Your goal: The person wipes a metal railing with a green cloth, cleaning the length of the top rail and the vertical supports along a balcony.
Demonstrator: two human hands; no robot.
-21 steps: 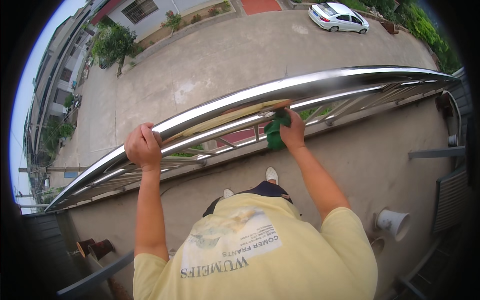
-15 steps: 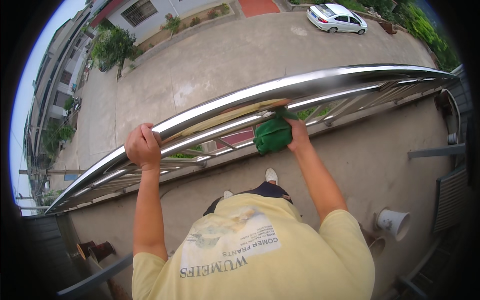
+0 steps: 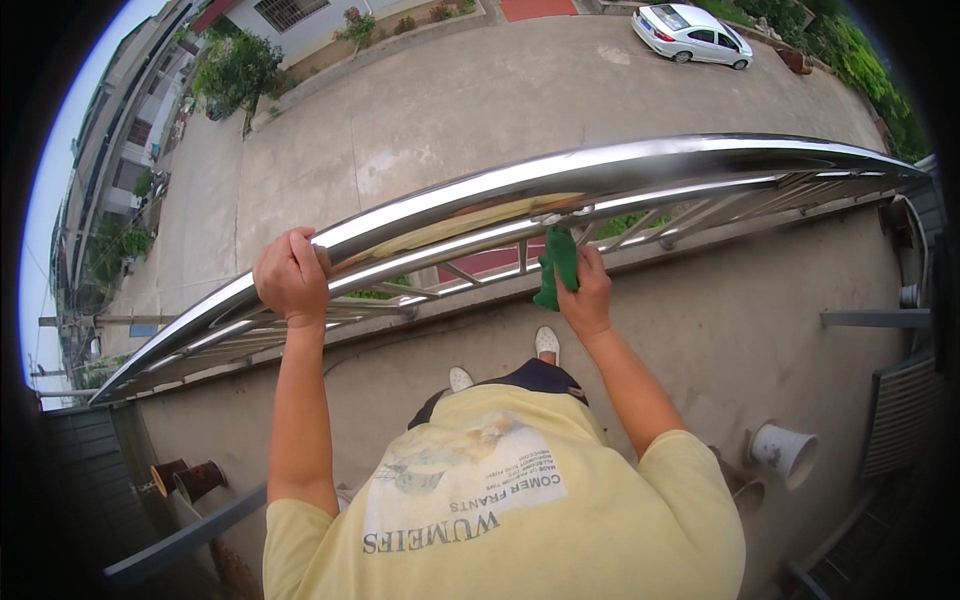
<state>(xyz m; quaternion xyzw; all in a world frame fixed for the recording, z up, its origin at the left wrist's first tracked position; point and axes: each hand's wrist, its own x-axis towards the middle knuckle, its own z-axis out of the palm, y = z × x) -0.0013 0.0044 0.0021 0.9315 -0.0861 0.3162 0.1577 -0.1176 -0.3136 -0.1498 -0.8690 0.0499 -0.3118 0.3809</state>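
The person wears a yellow shirt [image 3: 640, 530] with a printed panel. The left hand [image 3: 292, 278] is curled around the metal rail [image 3: 470, 192], its grip closed on it at the left part of the curve. The right hand [image 3: 586, 292] has its grip drawn together on a green cloth [image 3: 556, 268], bunched between thumb and fingers. The cloth is right of the left hand and well apart from it, at the near side of the railing, beside a lower bar; whether it touches the metal I cannot tell. The rail's polished side mirrors yellow.

Farther down, white shoes [image 3: 547, 341] stand on the floor [image 3: 700, 330]. A white pot [image 3: 783, 451] is to the right, two brown pots [image 3: 200, 481] to the left. Beyond the railing lies a concrete yard [image 3: 440, 120], with a tree [image 3: 236, 72] at left and a white car [image 3: 692, 38] at right.
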